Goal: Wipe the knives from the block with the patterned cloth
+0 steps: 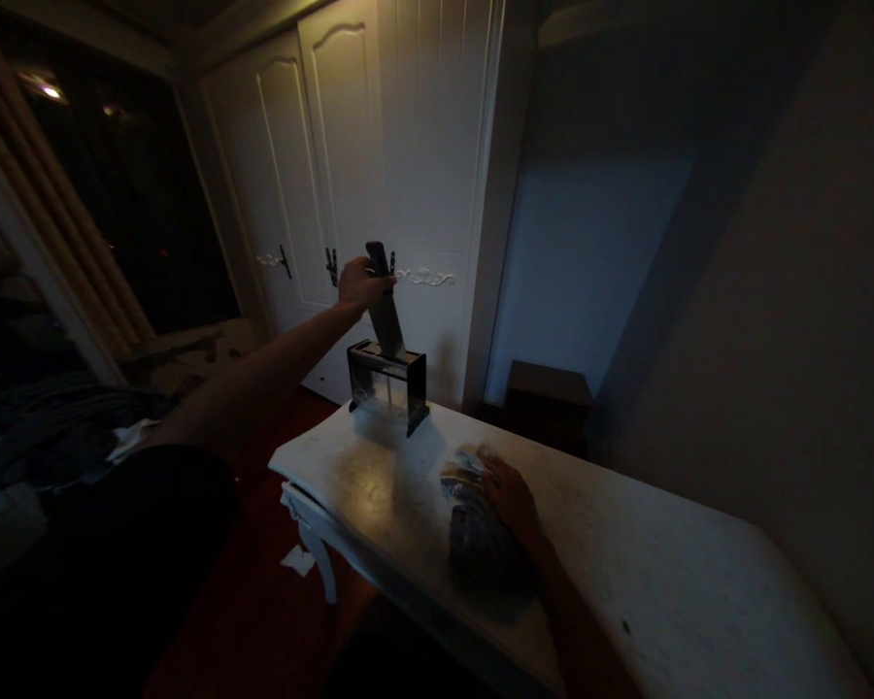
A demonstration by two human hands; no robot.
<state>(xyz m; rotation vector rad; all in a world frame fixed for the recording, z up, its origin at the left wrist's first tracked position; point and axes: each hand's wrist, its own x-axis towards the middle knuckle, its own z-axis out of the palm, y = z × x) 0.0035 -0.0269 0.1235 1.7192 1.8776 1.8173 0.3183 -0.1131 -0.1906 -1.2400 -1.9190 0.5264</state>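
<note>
My left hand [360,283] is closed round the dark handle of a broad-bladed kitchen knife [387,325]. The blade points down, slightly tilted, with its lower end at the slotted top of a knife holder [417,388]. Whether the tip has entered a slot I cannot tell. The holder has a dark frame with see-through sides and stands at the table's far left end. Lower right, my right hand [514,500] grips a crumpled grey and striped cloth [477,539] against the tabletop. The cloth is partly blurred, and some fingers are hidden.
The white table [626,524] has a pale marbled top, with a small dark speck [625,627] on it. A white wardrobe [422,194] stands behind. A brown box-like piece [550,381] sits by the wall. White paper [298,560] lies on the red floor [225,602].
</note>
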